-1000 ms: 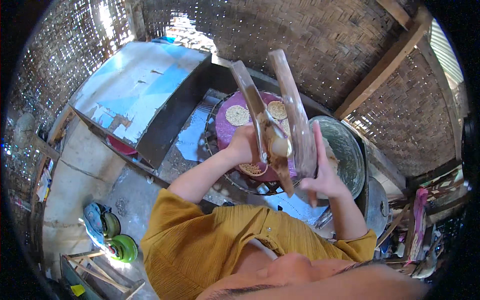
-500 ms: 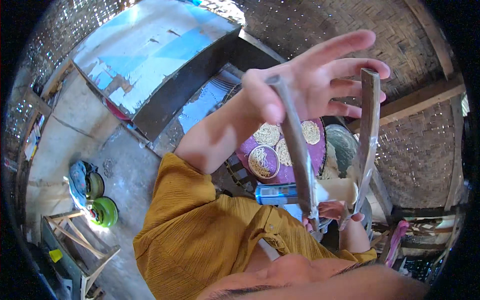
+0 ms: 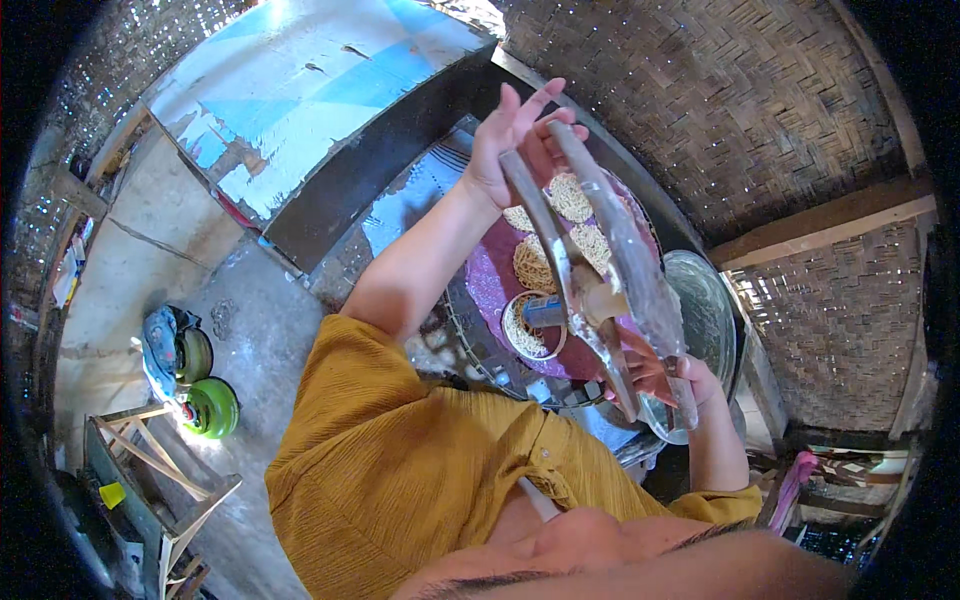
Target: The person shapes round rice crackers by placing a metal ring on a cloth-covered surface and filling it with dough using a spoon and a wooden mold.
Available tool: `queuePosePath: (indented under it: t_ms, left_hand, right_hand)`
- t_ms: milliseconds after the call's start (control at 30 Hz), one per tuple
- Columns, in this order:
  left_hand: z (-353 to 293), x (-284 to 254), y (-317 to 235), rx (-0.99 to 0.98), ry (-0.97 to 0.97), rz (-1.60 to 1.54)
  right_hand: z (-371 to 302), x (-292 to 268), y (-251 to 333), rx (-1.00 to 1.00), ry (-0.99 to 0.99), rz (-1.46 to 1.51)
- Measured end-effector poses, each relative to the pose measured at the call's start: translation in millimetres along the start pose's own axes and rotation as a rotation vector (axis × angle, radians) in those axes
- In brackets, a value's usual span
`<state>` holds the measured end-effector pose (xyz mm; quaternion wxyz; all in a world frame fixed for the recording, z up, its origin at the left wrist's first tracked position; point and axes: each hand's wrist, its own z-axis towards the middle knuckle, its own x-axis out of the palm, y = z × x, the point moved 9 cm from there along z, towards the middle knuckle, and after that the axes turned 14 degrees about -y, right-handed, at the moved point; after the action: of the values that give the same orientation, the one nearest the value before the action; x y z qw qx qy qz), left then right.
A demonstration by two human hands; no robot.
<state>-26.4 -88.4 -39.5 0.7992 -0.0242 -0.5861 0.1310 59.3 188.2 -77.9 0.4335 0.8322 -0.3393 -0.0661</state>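
A wooden noodle press (image 3: 640, 260), made of two long levers, is held slanted in front of me. My left hand (image 3: 520, 145) is at its upper end, fingers loosely curled at the lever tips and thumb sticking up. Around the lower end close the fingers of my right hand (image 3: 695, 385), partly hidden by the wood. Between the levers sits a pale plunger (image 3: 602, 302), with a blue tube (image 3: 543, 312) beside it. That tube points over a white ring (image 3: 535, 353) with noodle strands inside. Several round noodle cakes (image 3: 572, 198) lie on a purple sheet (image 3: 485, 275) below.
A large greenish basin (image 3: 705, 300) stands right of the sheet. At the upper left is a low cabinet with a peeling blue-white top (image 3: 300, 110). A green gas cylinder (image 3: 212, 408) and a wooden frame (image 3: 190, 480) stand on the left. Woven walls (image 3: 680, 100) enclose the right.
The press has moved away from me toward the sheet and tilted, its tube now over the ring. My left hand has gone from spread fingers to curling at the lever tips.
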Motion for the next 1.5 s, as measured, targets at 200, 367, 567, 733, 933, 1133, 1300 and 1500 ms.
queuePosePath:
  t_ms: [200, 367, 567, 733, 933, 1133, 1300, 1500]
  left_hand:
    - [-7, -8, -17, 0.002, 0.023, -0.085]
    - [-2, -10, -6, 0.021, 0.022, -0.062]
    - [-5, -19, 22, -0.017, -0.091, -0.064]
    - [-21, -18, 27, -0.036, -0.159, -0.047]
    - [-32, -22, 7, -0.062, -0.131, -0.068]
    - [-18, -14, 4, -0.052, -0.118, -0.052]
    - [-23, -33, 24, -0.09, -0.197, -0.048]
    - [-32, 11, 21, -0.186, -0.037, -0.235]
  right_hand:
    - [9, -5, -2, -0.004, -0.02, -0.125]
    - [-2, -2, 21, -0.046, -0.176, -0.177]
    - [-22, -2, 20, 0.01, -0.244, -0.183]
    - [-29, 6, 6, 0.031, -0.26, -0.119]
    - [-15, 26, 1, -0.01, -0.194, -0.072]
    - [-11, 15, 11, -0.059, -0.309, -0.195]
    - [-25, 13, 3, -0.002, -0.319, -0.202]
    - [-36, 24, 7, -0.063, -0.212, -0.091]
